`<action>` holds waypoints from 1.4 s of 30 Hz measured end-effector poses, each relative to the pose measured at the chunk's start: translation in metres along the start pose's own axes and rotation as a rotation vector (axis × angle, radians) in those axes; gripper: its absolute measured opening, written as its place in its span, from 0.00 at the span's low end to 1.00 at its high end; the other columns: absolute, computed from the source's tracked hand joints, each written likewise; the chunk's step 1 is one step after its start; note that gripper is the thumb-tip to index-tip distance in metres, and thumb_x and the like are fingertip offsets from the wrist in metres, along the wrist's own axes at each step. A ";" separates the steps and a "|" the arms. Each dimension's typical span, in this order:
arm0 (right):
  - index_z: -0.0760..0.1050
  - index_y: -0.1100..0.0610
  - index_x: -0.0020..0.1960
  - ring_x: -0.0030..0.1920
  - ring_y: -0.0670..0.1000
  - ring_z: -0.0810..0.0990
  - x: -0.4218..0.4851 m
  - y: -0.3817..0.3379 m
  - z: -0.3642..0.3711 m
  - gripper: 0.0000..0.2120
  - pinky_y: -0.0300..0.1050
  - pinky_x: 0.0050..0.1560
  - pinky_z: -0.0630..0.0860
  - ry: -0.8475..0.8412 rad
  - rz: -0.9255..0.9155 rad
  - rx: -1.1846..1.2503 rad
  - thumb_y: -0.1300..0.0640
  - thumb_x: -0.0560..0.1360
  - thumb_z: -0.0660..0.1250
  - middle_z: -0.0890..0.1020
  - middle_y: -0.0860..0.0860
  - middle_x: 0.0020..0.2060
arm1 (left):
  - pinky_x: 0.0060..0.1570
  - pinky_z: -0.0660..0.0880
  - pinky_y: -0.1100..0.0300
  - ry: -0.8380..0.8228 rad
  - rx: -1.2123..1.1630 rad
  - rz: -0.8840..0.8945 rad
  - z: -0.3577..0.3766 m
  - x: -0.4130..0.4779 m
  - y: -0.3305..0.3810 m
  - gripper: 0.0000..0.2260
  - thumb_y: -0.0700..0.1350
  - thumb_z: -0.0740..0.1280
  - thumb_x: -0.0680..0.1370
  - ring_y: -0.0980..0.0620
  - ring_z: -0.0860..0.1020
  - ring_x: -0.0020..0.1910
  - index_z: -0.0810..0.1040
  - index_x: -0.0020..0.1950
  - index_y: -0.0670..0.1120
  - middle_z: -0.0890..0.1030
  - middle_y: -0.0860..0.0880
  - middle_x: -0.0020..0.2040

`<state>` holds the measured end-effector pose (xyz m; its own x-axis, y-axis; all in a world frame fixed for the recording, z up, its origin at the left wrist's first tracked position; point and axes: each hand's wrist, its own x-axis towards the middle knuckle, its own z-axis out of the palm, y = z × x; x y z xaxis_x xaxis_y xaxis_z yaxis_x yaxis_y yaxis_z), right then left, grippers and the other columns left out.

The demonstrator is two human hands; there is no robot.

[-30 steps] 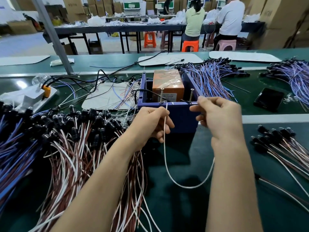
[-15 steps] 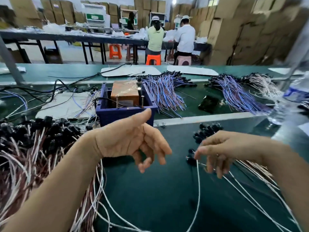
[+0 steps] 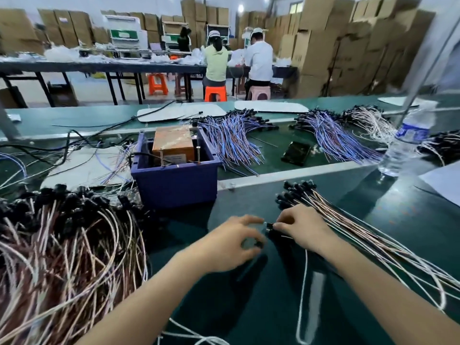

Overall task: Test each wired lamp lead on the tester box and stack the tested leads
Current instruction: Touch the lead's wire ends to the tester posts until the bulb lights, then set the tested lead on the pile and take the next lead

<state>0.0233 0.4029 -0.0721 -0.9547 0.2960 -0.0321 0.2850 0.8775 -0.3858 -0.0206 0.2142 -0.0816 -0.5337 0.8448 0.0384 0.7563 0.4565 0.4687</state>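
I judged this the stacking step. My right hand (image 3: 302,226) pinched the black lamp end of 1 lead (image 3: 269,225), just beside the tested stack (image 3: 353,227) on my right, with its white wire trailing toward me. My left hand (image 3: 231,241) hovered curled beside it, and blur hid whether it gripped anything. Next, I reckoned: lay the lead down with heads aligned, release it, then reach for the untested heap (image 3: 62,240). The labels in the tester box (image 3: 174,185) and on the water bottle (image 3: 408,143) were unreadable.

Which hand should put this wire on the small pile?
Right hand. It pinches the wire by its black end and lies right beside the small pile. The left hand is farther from the pile and would probably have to cross over.
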 end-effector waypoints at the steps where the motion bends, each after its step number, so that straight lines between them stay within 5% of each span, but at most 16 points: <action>1: 0.83 0.53 0.51 0.49 0.52 0.80 -0.003 0.001 0.000 0.09 0.41 0.46 0.71 -0.002 -0.043 0.013 0.50 0.75 0.68 0.84 0.52 0.46 | 0.71 0.53 0.66 -0.007 0.050 0.048 0.008 0.001 0.001 0.13 0.47 0.65 0.79 0.53 0.58 0.74 0.78 0.64 0.53 0.60 0.53 0.76; 5: 0.82 0.56 0.53 0.49 0.53 0.77 -0.016 0.011 0.005 0.10 0.44 0.50 0.69 -0.049 -0.228 0.012 0.55 0.78 0.64 0.78 0.54 0.47 | 0.74 0.46 0.64 0.006 0.181 0.160 0.030 0.003 0.000 0.19 0.48 0.60 0.81 0.54 0.46 0.78 0.69 0.72 0.53 0.48 0.56 0.79; 9: 0.80 0.58 0.56 0.50 0.55 0.75 -0.020 0.016 0.006 0.11 0.44 0.52 0.68 -0.076 -0.284 0.007 0.56 0.79 0.63 0.75 0.57 0.48 | 0.65 0.65 0.55 0.096 0.160 0.120 0.026 0.016 0.008 0.10 0.44 0.58 0.81 0.48 0.69 0.67 0.73 0.60 0.45 0.71 0.48 0.69; 12: 0.82 0.55 0.56 0.48 0.55 0.78 -0.021 0.015 0.006 0.11 0.43 0.47 0.68 0.020 -0.263 0.017 0.52 0.78 0.65 0.81 0.57 0.46 | 0.50 0.68 0.52 0.087 0.332 0.054 0.019 0.036 0.015 0.08 0.47 0.60 0.80 0.45 0.72 0.58 0.69 0.57 0.45 0.75 0.47 0.57; 16: 0.84 0.53 0.50 0.45 0.52 0.81 -0.027 0.023 0.003 0.07 0.40 0.42 0.69 0.174 -0.110 0.145 0.55 0.73 0.71 0.85 0.53 0.41 | 0.48 0.70 0.52 0.034 0.495 0.153 0.013 0.062 0.017 0.10 0.48 0.60 0.81 0.48 0.70 0.59 0.69 0.60 0.46 0.74 0.49 0.58; 19: 0.81 0.52 0.58 0.44 0.52 0.80 -0.035 0.038 -0.003 0.17 0.41 0.49 0.75 0.137 -0.036 0.179 0.65 0.71 0.69 0.83 0.52 0.42 | 0.47 0.72 0.51 0.008 0.533 0.212 0.013 0.081 0.019 0.11 0.47 0.60 0.80 0.48 0.72 0.59 0.69 0.62 0.48 0.74 0.48 0.57; 28: 0.77 0.47 0.62 0.30 0.38 0.69 -0.063 0.094 -0.041 0.25 0.28 0.32 0.64 0.010 -0.052 0.141 0.66 0.70 0.67 0.74 0.43 0.36 | 0.54 0.74 0.53 -0.065 0.707 0.350 0.007 0.136 0.020 0.15 0.49 0.57 0.82 0.49 0.72 0.62 0.67 0.69 0.55 0.73 0.49 0.60; 32: 0.73 0.42 0.66 0.24 0.41 0.71 -0.076 0.109 -0.047 0.26 0.31 0.29 0.70 -0.084 -0.071 0.137 0.66 0.74 0.64 0.72 0.44 0.31 | 0.52 0.75 0.54 -0.011 0.681 0.298 0.007 0.143 0.010 0.14 0.47 0.58 0.82 0.50 0.74 0.61 0.68 0.68 0.56 0.73 0.51 0.61; 34: 0.69 0.39 0.68 0.25 0.43 0.74 -0.085 0.121 -0.052 0.26 0.34 0.31 0.74 -0.132 -0.085 0.107 0.64 0.76 0.60 0.76 0.45 0.35 | 0.52 0.76 0.51 0.005 0.670 0.273 0.007 0.144 0.008 0.14 0.46 0.59 0.81 0.48 0.75 0.58 0.70 0.67 0.55 0.72 0.49 0.61; 37: 0.66 0.38 0.70 0.28 0.38 0.70 -0.092 0.133 -0.060 0.28 0.32 0.38 0.67 -0.138 -0.137 -0.096 0.60 0.75 0.59 0.72 0.40 0.34 | 0.54 0.73 0.54 0.055 0.691 0.263 0.009 0.145 0.006 0.13 0.46 0.60 0.80 0.47 0.76 0.57 0.72 0.65 0.53 0.72 0.49 0.61; 42: 0.77 0.43 0.61 0.55 0.45 0.74 -0.088 0.128 -0.067 0.14 0.35 0.54 0.67 -0.068 -0.231 -0.207 0.50 0.77 0.63 0.76 0.43 0.51 | 0.55 0.66 0.56 0.127 0.784 0.245 0.015 0.145 0.005 0.13 0.44 0.59 0.80 0.49 0.73 0.60 0.71 0.63 0.52 0.75 0.52 0.60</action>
<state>0.1493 0.5149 -0.0566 -0.9978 0.0597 -0.0299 0.0644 0.9789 -0.1941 -0.0883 0.3434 -0.0868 -0.3229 0.9290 0.1810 0.8759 0.3658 -0.3146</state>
